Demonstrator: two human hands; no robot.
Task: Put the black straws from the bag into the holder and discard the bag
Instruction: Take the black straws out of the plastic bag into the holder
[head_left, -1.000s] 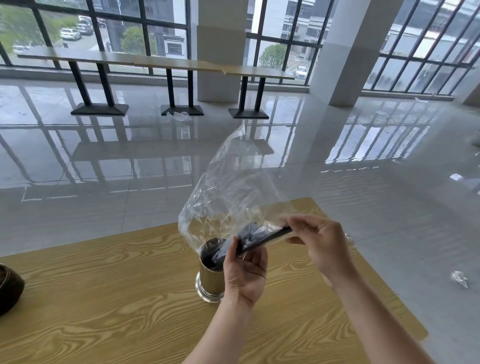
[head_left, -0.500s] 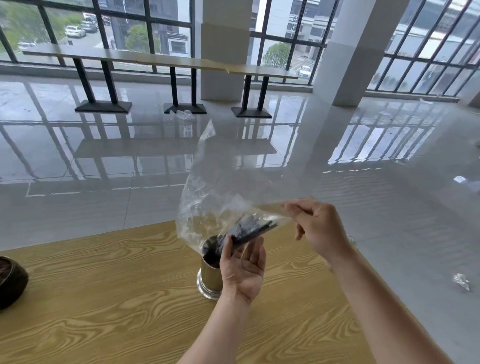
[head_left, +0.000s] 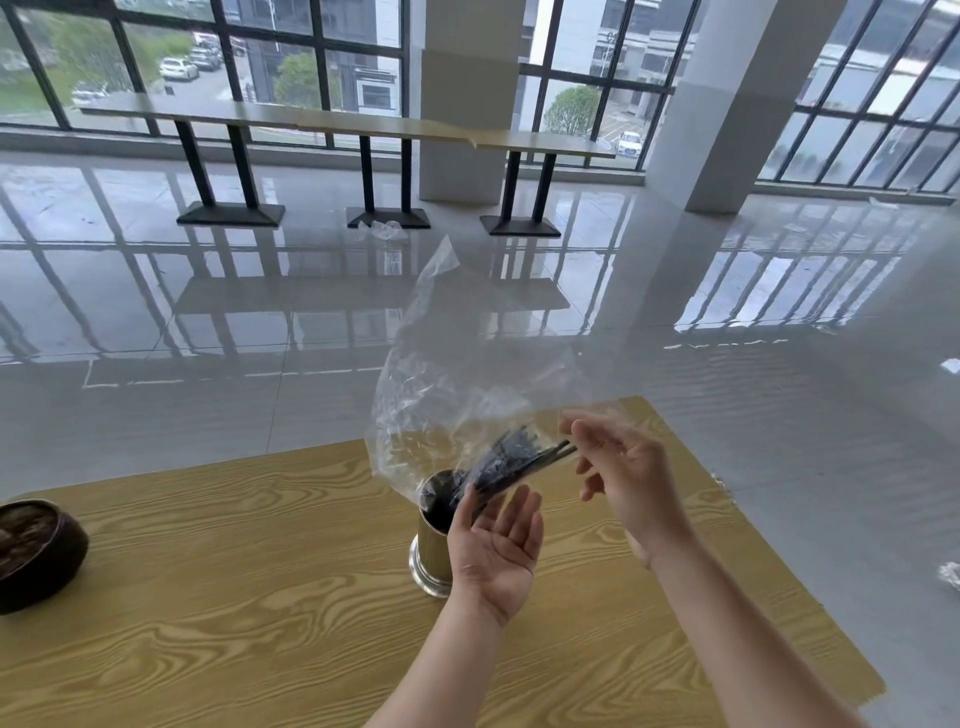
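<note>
A dark bowl (head_left: 36, 551) sits at 9 o'clock on the tabletop (head_left: 208, 597). At centre stands the gold holder (head_left: 431, 551). The left hand (head_left: 501, 551), fingers straight and palm up, props the black straws (head_left: 511, 465), which lean from the holder toward 2 o'clock inside the clear bag (head_left: 457, 374). The right hand (head_left: 623, 473) is blurred with loose fingers, so I cannot tell if it pinches the bag. Tugging the bag sideways could tip the holder or scatter the straws.

The left hand (head_left: 496, 551) has loosened its grip on the bundle of thin black straws (head_left: 511, 462) into an open palm. The right hand (head_left: 623, 478) has spread its fingers, and the clear crinkled plastic bag (head_left: 457, 374) has risen higher.
</note>
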